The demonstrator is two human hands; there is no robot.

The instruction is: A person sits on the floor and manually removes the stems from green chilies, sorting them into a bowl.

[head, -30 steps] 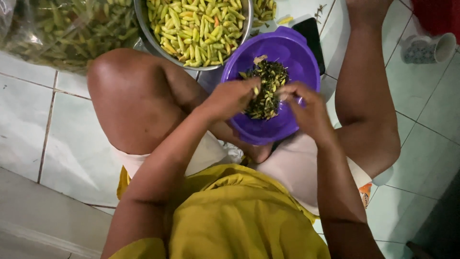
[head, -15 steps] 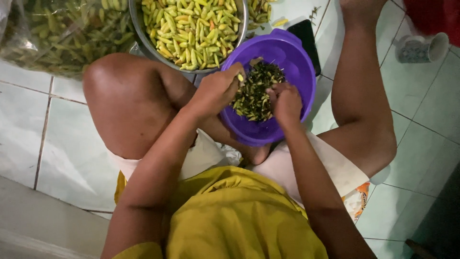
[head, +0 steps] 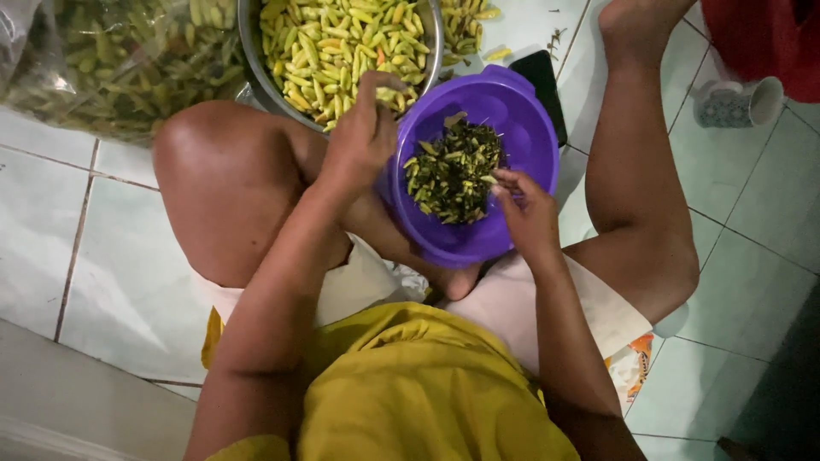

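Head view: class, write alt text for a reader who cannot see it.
A seated person's left hand reaches to a metal bowl of yellow-green chillies, while the right hand rests at a purple bowl of dark green stems. A bag of chillies lies on the tiled floor.

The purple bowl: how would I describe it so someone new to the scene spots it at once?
Start at the big metal basin of yellow-green chillies at the top. Just below and right of it, between the person's legs, sits the purple bowl. It alone is plastic, and it holds dark green stem trimmings, not whole chillies.
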